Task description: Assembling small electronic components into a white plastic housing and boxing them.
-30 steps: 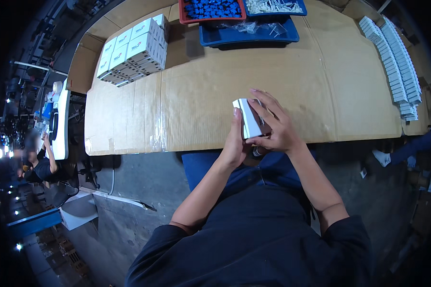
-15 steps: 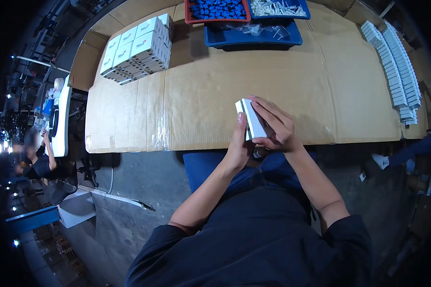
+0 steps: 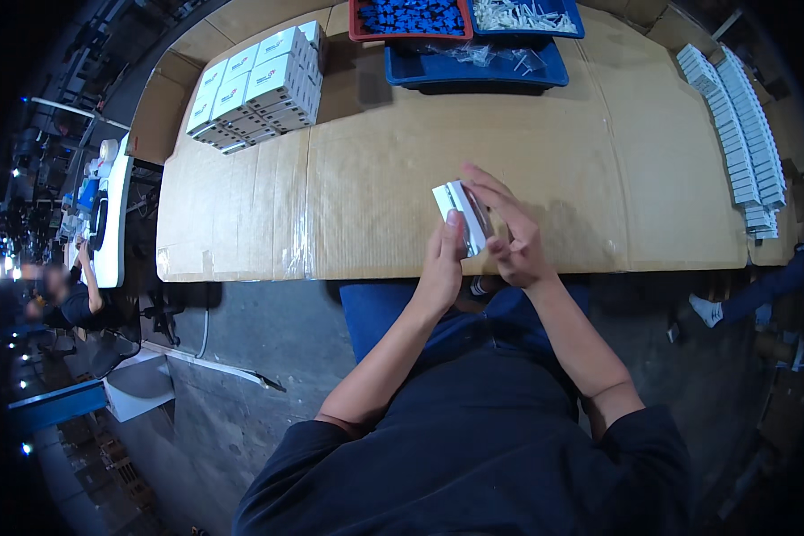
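Observation:
A small white box-shaped piece [image 3: 470,223] with a dark seam along its side is held tilted over the table's near edge. My left hand [image 3: 440,268] grips it, thumb lying on the near face; the other fingers are mostly hidden behind it. At its right side is my right hand [image 3: 516,234], fingers stretched out and spread, thumb apart from them. Whether a right fingertip still touches the piece I cannot tell.
Stacked white boxes [image 3: 250,89] stand at the far left of the cardboard-covered table [image 3: 402,179]. At the back are a red tray [image 3: 360,36] of blue parts, a blue tray [image 3: 545,34] of white parts and another blue tray [image 3: 473,79] with clear bags. White pieces [image 3: 732,134] line the right edge.
My right hand has loosened from around the white piece, its fingers spreading away to the right. My left hand still holds the piece, which has shifted slightly left.

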### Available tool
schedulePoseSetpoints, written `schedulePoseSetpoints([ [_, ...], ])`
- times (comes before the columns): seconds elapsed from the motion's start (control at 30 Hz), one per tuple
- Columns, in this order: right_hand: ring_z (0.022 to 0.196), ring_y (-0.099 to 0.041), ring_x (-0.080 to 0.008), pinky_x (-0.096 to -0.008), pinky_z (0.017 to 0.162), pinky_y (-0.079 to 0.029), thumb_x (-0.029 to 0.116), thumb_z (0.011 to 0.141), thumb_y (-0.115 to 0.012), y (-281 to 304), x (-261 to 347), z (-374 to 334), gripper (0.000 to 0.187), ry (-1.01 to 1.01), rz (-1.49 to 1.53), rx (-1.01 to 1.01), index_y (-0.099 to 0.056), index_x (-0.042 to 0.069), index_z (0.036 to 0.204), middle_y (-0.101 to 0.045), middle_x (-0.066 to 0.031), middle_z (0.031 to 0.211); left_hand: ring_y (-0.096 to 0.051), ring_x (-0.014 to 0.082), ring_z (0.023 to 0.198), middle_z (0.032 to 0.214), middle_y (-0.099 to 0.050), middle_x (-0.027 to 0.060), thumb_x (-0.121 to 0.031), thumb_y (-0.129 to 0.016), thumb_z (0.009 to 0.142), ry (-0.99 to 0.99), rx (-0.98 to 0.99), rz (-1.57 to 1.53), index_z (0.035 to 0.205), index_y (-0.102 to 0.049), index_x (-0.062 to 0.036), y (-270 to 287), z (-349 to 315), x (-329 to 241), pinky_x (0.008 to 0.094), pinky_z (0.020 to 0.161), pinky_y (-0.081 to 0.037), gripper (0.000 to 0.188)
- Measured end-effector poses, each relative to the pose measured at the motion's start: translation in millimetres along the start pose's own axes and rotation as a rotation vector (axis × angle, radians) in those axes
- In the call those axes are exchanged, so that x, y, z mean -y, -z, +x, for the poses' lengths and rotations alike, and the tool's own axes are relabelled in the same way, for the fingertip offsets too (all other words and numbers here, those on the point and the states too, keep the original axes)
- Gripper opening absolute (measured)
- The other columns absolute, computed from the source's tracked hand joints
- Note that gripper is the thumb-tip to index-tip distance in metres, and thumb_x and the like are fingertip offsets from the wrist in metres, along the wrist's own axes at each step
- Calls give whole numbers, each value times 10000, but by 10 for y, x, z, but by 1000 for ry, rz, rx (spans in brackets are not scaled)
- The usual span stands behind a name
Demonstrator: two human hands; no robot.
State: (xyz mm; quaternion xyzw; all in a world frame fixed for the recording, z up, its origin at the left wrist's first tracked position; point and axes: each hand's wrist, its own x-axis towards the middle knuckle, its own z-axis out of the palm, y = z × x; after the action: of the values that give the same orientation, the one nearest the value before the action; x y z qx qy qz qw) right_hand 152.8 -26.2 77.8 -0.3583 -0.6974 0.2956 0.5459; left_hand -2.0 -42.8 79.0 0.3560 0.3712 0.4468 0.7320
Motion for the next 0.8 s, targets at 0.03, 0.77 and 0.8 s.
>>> schedulePoseSetpoints([
  [0.03, 1374, -551, -331, -411, 1147, -429, 505, 998, -655, -49, 27, -16, 692, 2, 2, 1, -557, -28, 1427, -579, -240, 1443, -543, 247, 1317, 1465, -512, 160, -510, -374, 1122, -118, 7, 217, 1610, -268, -8, 61, 32, 29, 366, 1118, -437, 708],
  [0.77, 867, -574, -48, -231, 786, -501, 197, 1083, -572, -501, 329, -155, 434, -623, 457, -267, -568, 8, 1473, -689, 0, 1020, -591, 399, 1155, 1276, -581, 270, -548, -516, 934, -874, -214, 638, 1343, -518, 98, 186, 339, 91, 463, 979, -492, 765],
  [0.8, 875, -579, -50, -233, 794, -503, 207, 1085, -565, -480, 321, -176, 435, -632, 428, -243, -570, 1, 1468, -693, -9, 1034, -595, 397, 1151, 1261, -589, 272, -558, -498, 939, -878, -218, 629, 1338, -521, 102, 180, 345, 100, 463, 977, -493, 771],
])
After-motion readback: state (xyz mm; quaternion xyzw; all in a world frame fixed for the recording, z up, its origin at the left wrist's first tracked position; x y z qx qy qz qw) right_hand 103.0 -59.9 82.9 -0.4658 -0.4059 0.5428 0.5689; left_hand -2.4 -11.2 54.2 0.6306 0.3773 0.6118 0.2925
